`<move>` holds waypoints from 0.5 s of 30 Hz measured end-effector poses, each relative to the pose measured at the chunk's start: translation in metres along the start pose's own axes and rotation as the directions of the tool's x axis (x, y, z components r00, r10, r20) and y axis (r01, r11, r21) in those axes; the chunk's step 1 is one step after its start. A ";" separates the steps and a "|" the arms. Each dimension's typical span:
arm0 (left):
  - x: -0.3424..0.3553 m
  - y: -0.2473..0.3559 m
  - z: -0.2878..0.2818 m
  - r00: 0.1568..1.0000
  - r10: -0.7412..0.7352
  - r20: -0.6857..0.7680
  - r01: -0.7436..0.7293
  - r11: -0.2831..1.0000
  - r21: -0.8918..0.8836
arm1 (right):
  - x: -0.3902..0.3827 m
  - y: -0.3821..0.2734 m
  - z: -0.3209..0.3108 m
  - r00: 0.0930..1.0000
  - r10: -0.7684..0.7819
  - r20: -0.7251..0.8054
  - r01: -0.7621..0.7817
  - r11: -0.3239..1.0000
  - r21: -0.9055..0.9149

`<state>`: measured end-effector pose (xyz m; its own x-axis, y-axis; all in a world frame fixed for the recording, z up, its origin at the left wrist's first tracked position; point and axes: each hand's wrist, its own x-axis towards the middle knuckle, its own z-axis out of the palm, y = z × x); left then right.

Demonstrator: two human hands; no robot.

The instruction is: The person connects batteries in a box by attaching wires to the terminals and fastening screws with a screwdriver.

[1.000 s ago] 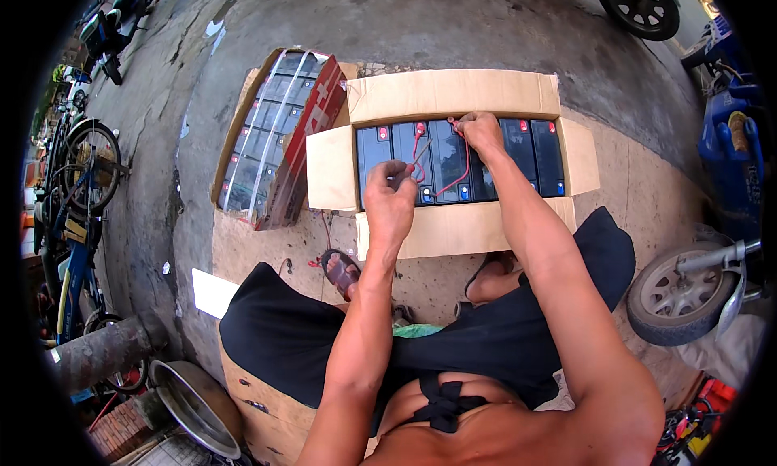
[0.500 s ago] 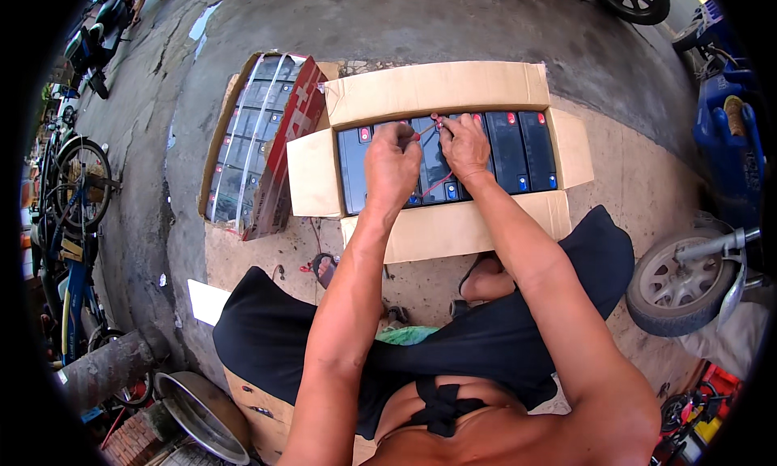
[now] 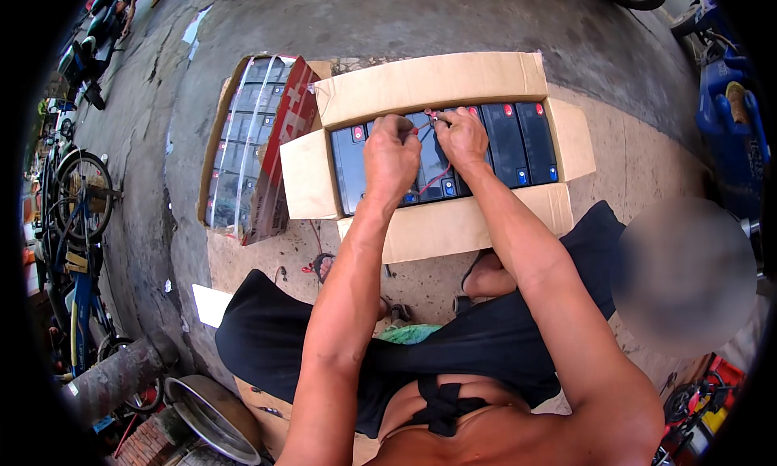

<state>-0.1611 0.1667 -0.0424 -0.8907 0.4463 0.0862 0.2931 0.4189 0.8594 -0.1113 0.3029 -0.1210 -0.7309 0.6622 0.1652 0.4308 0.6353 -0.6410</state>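
Carton [image 3: 441, 81] of batteries [image 3: 507, 146], thin tool [image 3: 425, 127] is pinched by left hand [image 3: 392, 158], red wire [image 3: 438, 178] is clasped by right hand [image 3: 464, 140]

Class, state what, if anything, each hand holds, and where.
Right hand: apparently a thin red wire, near its upper end. Left hand: hold cannot be told.

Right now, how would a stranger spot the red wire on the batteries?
Find the open brown carton, then its row of dark batteries. Low between left hand and right hand, the red wire slants over the battery tops, its thin bright line unlike the broad dark blocks.
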 end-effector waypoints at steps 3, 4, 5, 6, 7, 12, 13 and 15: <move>0.006 0.010 -0.003 0.998 0.044 0.047 -0.047 0.995 0.084 | 0.001 0.004 0.001 1.000 -0.016 -0.024 0.016 1.000 -0.023; 0.011 0.016 -0.004 0.998 0.044 0.051 -0.048 0.996 0.082 | 0.002 0.006 0.001 0.999 -0.032 -0.042 0.030 0.999 -0.041; 0.018 0.022 -0.004 0.983 0.126 0.136 -0.145 0.979 0.140 | 0.001 0.009 0.000 0.999 -0.028 -0.043 0.026 0.999 -0.045; 0.025 0.027 -0.010 0.957 0.196 0.216 -0.240 0.950 0.201 | 0.000 0.007 0.005 0.997 -0.054 -0.053 0.052 0.998 -0.033; 0.035 0.029 -0.010 0.957 0.194 0.216 -0.238 0.950 0.201 | -0.001 0.007 0.005 0.995 -0.074 -0.066 0.073 0.997 -0.029; 0.088 0.053 0.000 0.775 0.093 0.626 -0.371 0.867 0.331 | -0.002 0.005 0.006 0.998 -0.020 -0.052 0.020 1.000 -0.011; 0.094 0.061 0.002 0.776 0.092 0.624 -0.371 0.867 0.334 | -0.001 0.005 0.006 0.999 -0.022 -0.045 0.022 1.000 -0.004; 0.099 0.070 0.005 0.758 -0.028 0.651 -0.328 0.847 0.419 | 0.000 0.005 0.006 0.999 -0.012 -0.042 0.012 1.000 -0.002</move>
<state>-0.2267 0.2448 0.0239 -0.4573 0.8417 -0.2871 0.6862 0.5393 0.4881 -0.1121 0.3036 -0.1284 -0.7135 0.6702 0.2042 0.4228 0.6443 -0.6372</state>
